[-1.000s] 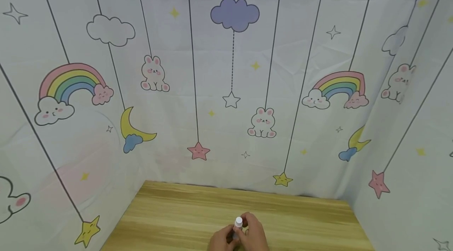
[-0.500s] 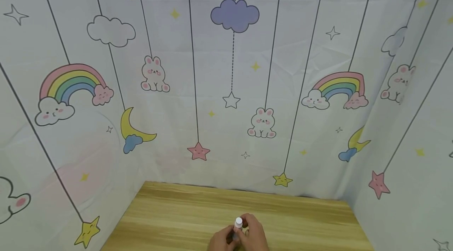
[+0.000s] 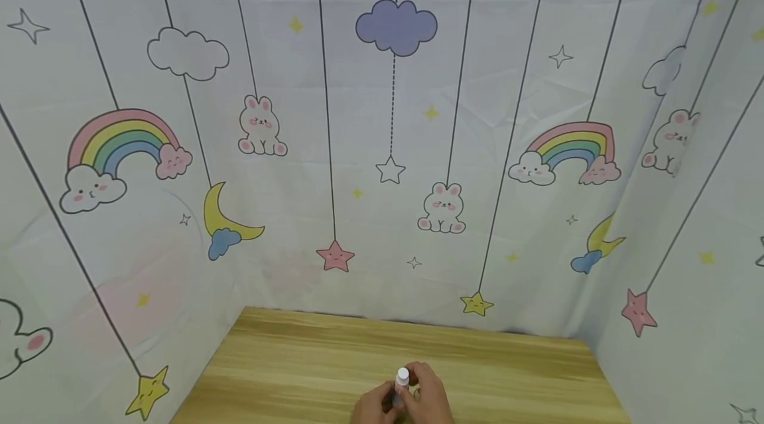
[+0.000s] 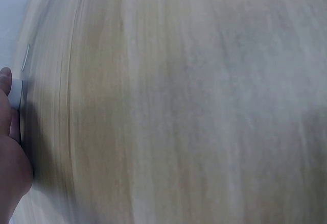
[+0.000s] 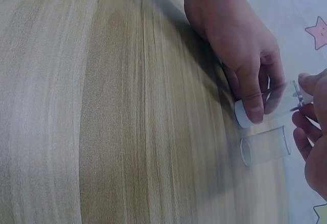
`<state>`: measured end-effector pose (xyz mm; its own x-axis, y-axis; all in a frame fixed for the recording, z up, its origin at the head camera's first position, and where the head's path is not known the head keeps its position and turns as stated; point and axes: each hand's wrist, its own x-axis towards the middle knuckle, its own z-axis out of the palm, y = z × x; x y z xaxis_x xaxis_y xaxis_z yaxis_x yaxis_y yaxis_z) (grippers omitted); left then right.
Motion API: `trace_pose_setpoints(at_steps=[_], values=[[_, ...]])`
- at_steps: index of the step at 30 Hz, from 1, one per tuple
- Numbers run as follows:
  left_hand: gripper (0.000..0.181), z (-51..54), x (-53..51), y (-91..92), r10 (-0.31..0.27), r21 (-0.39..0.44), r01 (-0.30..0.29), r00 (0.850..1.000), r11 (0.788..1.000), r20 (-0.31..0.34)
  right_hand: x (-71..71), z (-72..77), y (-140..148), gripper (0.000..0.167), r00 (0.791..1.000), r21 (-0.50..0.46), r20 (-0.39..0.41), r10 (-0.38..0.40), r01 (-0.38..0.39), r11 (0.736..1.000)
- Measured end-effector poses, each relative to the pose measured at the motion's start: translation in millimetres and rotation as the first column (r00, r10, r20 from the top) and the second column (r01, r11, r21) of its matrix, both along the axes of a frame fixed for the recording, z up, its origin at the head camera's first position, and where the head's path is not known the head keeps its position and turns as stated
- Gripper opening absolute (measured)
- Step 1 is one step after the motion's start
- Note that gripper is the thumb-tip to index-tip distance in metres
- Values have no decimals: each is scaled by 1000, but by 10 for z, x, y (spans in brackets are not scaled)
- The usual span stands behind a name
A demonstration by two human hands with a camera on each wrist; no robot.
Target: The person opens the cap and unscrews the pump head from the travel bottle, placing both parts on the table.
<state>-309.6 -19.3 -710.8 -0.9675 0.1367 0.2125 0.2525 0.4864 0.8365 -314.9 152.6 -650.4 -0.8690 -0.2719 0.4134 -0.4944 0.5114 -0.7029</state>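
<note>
Both hands meet around a small clear bottle (image 5: pixel 280 97) with a white base (image 5: pixel 242 115) and a white top (image 3: pixel 402 376). In the right wrist view, my left hand (image 5: pixel 237 40) grips the bottle's lower part, its thumb on the white base close to the table. My right hand (image 5: pixel 316 132) pinches the top end between thumb and fingers. From the head view, the left hand (image 3: pixel 371 405) and right hand (image 3: pixel 431 394) flank the bottle and hide most of its body. A clear open cylinder (image 5: pixel 264 146) stands on the table beside the bottle.
The wood-grain table (image 3: pixel 298 351) runs back to a white printed cloth (image 3: pixel 382 212) with rainbows, bunnies and stars. Cloth walls also rise at left and right. The left wrist view is mostly tabletop (image 4: pixel 168 106), with a hand at its left edge.
Both hands keep the same grip on the bottle, with barely any motion. The head view has shifted very slightly.
</note>
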Motion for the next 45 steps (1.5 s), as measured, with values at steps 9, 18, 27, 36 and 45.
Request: trace_pose_setpoints(at_steps=[9, 18, 27, 36, 45], values=[[36, -26, -11, -5, -17, 35, 16, 999, 999, 45, 1, -8, 3, 24, 1000, 19, 11, 2, -2, 1000], [35, -47, -11, -2, -25, 54, 24, 999, 998, 28, 1, 11, 11, 22, 1000, 28, -22, 17, -16, 999], [38, -34, -21, -15, -32, 37, 30, 999, 999, 42, -1, 39, 8, 23, 999, 36, 27, 26, -27, 999], [37, -18, -15, -4, -23, 28, 22, 999, 999, 32, -1, 39, 17, 23, 998, 31, 37, 42, -43, 999], [35, -34, -20, -2, -9, 13, 9, 1000, 1000, 6, 10, 51, 15, 22, 999, 26, 20, 41, -41, 999]])
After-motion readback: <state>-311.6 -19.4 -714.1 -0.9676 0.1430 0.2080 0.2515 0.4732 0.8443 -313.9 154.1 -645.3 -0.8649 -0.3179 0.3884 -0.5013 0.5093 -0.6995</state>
